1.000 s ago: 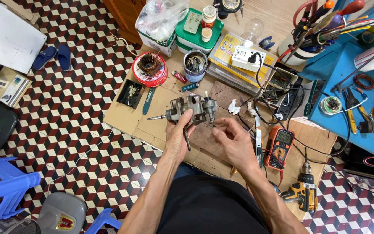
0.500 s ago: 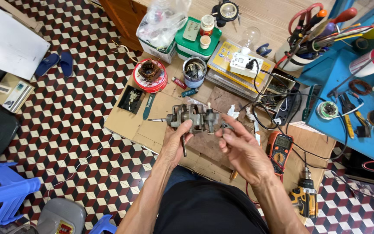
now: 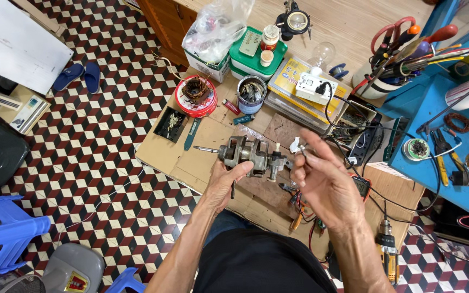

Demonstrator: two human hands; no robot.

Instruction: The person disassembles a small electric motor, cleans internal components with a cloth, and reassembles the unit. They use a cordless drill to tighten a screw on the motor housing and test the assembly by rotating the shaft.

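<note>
I am holding a small motor [image 3: 248, 154] over the cardboard [image 3: 202, 157].
My left hand [image 3: 225, 182] fingers are wrapping it; my right hand [image 3: 321, 182] fingers are spreading beside it, tin [image 3: 252, 94] behind.

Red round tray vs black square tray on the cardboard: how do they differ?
The red round tray is circular and carries a copper-wound coil; the black square tray is angular and holds small loose parts. The red one lies farther from the person, the black one nearer. Both are shallow and rest on the cardboard.
</note>
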